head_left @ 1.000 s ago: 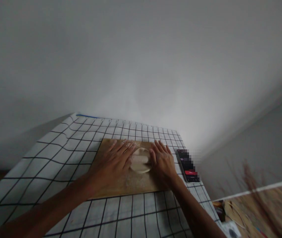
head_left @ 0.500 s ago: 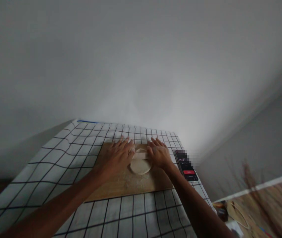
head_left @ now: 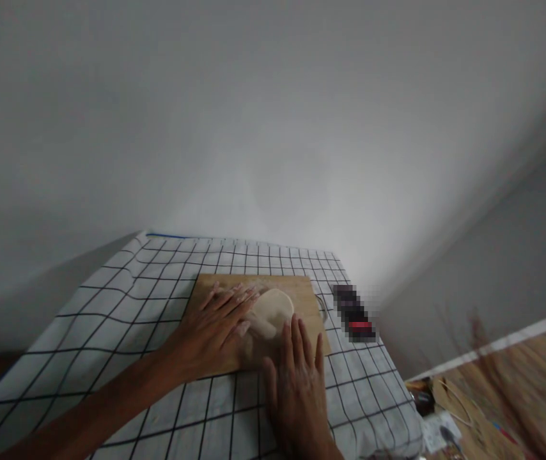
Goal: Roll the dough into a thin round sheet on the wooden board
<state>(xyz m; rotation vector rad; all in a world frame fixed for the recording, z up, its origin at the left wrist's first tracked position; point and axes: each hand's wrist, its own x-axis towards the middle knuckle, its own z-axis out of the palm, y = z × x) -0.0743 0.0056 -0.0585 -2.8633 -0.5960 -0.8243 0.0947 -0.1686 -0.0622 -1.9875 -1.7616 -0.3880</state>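
Dough (head_left: 273, 312) is lying lower centre; left hand (head_left: 218, 319) and right hand (head_left: 300, 374) are being held spread; light, even pressure is likely serving best.

We have dough (head_left: 273, 308) on a cutting board (head_left: 302, 296) on the table (head_left: 220, 415). Right of the board lies our phone (head_left: 355, 316).

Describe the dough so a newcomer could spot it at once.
Start at the white cloth with black grid lines, then find the wooden board on it. The dough lies on that board, beside the left hand and ahead of the right hand. It is the flat, pale, roundish piece, lighter than the wood around it.
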